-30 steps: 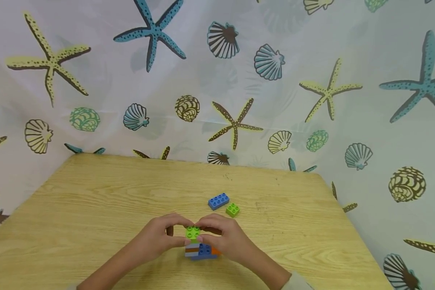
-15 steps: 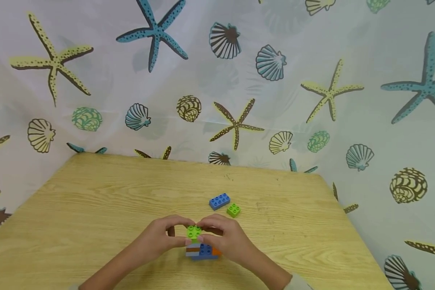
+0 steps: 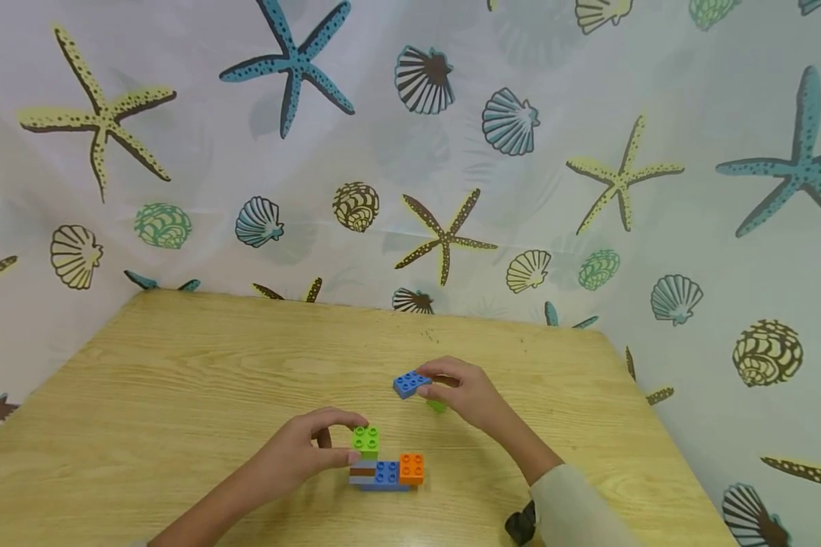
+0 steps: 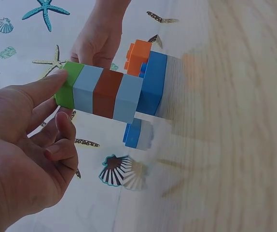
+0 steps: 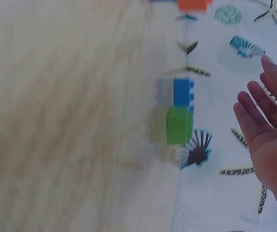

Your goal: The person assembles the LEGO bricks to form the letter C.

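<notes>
My left hand [image 3: 315, 441] pinches a green brick [image 3: 366, 441] between thumb and fingers. That brick tops a short tower of light blue bricks [image 4: 88, 84] with a brown brick [image 4: 108, 94] between them. Under the tower lies a blue base brick [image 4: 154, 79], which also bears an orange brick [image 3: 412, 469] at its right end. Farther back, my right hand [image 3: 468, 387] hovers over a loose blue brick [image 3: 407, 384], thumb and fingers parted and overlapping its right end in the head view. Beneath this hand a loose green brick [image 5: 178, 125] is partly hidden in the head view.
All the bricks are on a wooden table [image 3: 246, 357]. A white cloth [image 3: 301, 152] printed with starfish and shells hangs behind the table and along its sides. Something black [image 3: 521, 524] shows by the right sleeve [image 3: 578, 505].
My right hand has left the green brick on the tower and moved back and right to the loose blue brick, uncovering the orange brick. The left hand stays on the tower.
</notes>
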Tool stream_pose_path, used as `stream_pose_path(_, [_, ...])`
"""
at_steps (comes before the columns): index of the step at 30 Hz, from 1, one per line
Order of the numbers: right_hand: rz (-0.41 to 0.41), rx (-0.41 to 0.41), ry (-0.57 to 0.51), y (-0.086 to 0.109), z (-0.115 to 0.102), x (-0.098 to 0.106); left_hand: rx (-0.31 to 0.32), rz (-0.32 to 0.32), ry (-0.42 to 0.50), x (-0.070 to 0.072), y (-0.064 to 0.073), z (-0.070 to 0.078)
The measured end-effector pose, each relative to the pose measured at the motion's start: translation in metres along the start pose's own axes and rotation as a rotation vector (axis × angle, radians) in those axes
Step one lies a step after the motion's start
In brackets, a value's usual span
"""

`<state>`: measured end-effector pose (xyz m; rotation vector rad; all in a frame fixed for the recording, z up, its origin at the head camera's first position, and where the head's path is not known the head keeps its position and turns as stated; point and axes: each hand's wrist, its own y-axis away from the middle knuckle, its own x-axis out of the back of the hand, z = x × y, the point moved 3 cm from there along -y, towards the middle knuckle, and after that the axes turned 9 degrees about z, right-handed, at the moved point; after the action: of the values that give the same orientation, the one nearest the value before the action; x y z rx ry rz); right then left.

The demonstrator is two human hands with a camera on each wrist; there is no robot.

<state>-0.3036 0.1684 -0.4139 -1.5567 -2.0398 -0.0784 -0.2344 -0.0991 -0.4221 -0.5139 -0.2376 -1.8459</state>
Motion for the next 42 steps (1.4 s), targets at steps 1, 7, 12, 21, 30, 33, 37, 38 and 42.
stream_pose_path(1, [-0.001, 0.000, 0.020, -0.004, 0.005, 0.003, 0.004, -0.001, 0.004, 0.000, 0.000, 0.000])
stream_pose_path(7, [-0.034, 0.010, 0.119, -0.028, 0.029, 0.009, 0.021, -0.003, 0.014, 0.001, -0.001, -0.002])
stream_pose_path(12, [-0.078, -0.028, 0.160, -0.040, 0.042, 0.007, 0.033, -0.004, 0.021, 0.000, -0.001, -0.004])
stream_pose_path(21, [-0.113, -0.121, 0.210, -0.053, 0.057, -0.001, 0.024, -0.002, 0.033, -0.001, -0.001, -0.006])
stream_pose_path(30, [-0.115, -0.190, 0.216, -0.058, 0.062, -0.006, 0.033, 0.003, 0.030, 0.000, -0.001, -0.006])
stream_pose_path(33, [-0.129, -0.184, 0.210, -0.060, 0.066, -0.007, 0.031, 0.005, 0.029, 0.000, -0.001, -0.005])
stream_pose_path(37, [-0.146, -0.186, 0.209, -0.061, 0.069, -0.010, 0.025, 0.003, 0.033, 0.000, -0.001, -0.005])
stream_pose_path(38, [-0.147, -0.190, 0.210, -0.061, 0.069, -0.010, 0.024, 0.002, 0.034, 0.000, 0.000, -0.005])
stream_pose_path(42, [-0.152, -0.193, 0.218, -0.061, 0.068, -0.012, 0.027, 0.000, 0.038, 0.000, 0.000, -0.005])
